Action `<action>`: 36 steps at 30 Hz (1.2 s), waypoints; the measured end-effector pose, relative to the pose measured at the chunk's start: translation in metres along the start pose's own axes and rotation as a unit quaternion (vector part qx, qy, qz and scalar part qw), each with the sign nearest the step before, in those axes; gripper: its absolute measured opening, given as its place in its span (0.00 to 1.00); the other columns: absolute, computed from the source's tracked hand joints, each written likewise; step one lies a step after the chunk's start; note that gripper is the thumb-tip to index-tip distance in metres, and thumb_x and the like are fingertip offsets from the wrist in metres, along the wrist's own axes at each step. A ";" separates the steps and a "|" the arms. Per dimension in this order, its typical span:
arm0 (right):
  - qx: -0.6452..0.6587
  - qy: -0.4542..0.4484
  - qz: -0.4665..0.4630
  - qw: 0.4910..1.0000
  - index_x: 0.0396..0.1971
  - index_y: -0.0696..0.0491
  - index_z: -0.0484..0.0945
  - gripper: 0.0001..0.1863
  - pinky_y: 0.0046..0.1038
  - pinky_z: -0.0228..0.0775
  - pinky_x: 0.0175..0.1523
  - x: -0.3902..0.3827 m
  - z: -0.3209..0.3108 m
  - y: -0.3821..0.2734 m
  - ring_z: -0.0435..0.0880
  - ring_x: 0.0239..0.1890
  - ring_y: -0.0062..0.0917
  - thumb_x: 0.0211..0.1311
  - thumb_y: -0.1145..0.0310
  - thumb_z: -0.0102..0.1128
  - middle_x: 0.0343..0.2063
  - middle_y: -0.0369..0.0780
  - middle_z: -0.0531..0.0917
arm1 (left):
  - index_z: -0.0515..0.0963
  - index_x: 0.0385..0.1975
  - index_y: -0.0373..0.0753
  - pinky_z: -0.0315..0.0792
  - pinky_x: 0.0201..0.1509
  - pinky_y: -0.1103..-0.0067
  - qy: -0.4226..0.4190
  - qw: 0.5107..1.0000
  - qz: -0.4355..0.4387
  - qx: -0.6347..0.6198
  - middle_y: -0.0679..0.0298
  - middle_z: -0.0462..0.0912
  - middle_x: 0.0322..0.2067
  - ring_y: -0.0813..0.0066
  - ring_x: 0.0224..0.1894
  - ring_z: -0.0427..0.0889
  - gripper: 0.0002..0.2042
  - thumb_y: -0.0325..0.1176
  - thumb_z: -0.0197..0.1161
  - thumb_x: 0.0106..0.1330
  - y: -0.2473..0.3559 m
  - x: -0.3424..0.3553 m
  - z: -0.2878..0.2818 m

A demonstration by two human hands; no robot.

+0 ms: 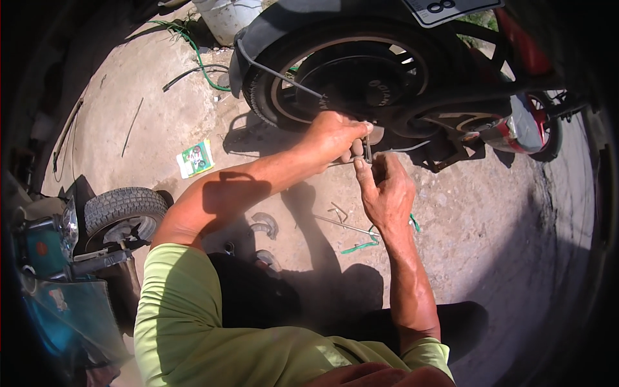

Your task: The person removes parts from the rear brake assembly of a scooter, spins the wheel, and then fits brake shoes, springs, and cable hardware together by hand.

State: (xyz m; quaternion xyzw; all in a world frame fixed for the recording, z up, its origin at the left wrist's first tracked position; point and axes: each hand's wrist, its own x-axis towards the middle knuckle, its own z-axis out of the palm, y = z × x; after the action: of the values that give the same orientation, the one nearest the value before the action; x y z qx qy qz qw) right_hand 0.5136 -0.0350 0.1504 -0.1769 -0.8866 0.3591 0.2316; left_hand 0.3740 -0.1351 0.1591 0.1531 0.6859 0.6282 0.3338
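Note:
Both my hands are beside the hub of a black motorbike rear wheel point(258, 97). My left hand point(334, 137) is closed, with its thumb and fingers pinched at the upper end of a thin metal piece point(368, 149). At the lower end of that piece, my right hand point(388, 190) closes with its thumb and bent fingers. The exact kind of the piece is too small to make out. A thin grey cable or rod point(412, 148) runs off to the right just behind my fingers. The black swingarm point(477, 97) extends rightward from the hub.
Two curved brake shoes point(264, 224), a bent hex key point(338, 211), a long thin rod point(342, 224) and green string point(361, 246) lie on the ground. Further left are a green-white packet point(195, 159), a loose tyre point(126, 206) and a teal box point(71, 316). A white bucket point(225, 18) stands behind.

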 end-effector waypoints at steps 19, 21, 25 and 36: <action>0.020 0.083 -0.017 0.996 0.26 0.59 0.77 0.17 0.35 0.70 0.28 0.002 0.007 0.015 0.77 0.21 0.35 0.61 0.62 0.72 0.21 0.42 0.79 | 0.84 0.33 0.30 0.63 0.20 0.81 0.006 1.000 0.002 -0.003 0.63 0.81 0.20 0.81 0.15 0.70 0.16 0.41 0.67 0.68 0.000 0.002 0.001; 0.138 0.027 0.098 0.985 0.26 0.58 0.77 0.16 0.32 0.68 0.27 0.000 0.014 0.013 0.78 0.20 0.28 0.69 0.62 0.64 0.20 0.41 0.79 | 0.84 0.32 0.30 0.63 0.20 0.81 0.008 1.000 -0.003 -0.006 0.64 0.81 0.20 0.81 0.15 0.70 0.16 0.41 0.67 0.68 -0.001 0.001 0.001; 0.628 -0.102 0.345 0.690 0.34 0.55 0.76 0.15 0.22 0.63 0.26 0.002 0.018 0.017 0.74 0.20 0.18 0.76 0.58 0.54 0.23 0.34 0.79 | 0.84 0.31 0.31 0.62 0.20 0.82 0.007 1.000 0.003 -0.017 0.65 0.81 0.19 0.82 0.15 0.70 0.15 0.41 0.66 0.68 -0.002 0.000 0.001; -0.059 0.010 -0.071 0.996 0.34 0.59 0.80 0.20 0.28 0.73 0.31 -0.001 -0.001 0.008 0.78 0.20 0.26 0.73 0.53 0.58 0.22 0.42 0.81 | 0.84 0.35 0.31 0.62 0.19 0.83 -0.001 1.000 -0.003 -0.001 0.65 0.81 0.20 0.83 0.15 0.70 0.15 0.41 0.67 0.68 0.000 -0.001 -0.002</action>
State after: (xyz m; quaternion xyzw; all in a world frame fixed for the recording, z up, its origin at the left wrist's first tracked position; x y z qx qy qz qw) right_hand 0.5159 -0.0291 0.1454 -0.1303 -0.9141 0.2871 0.2549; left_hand 0.3728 -0.1371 0.1595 0.1514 0.6855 0.6277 0.3363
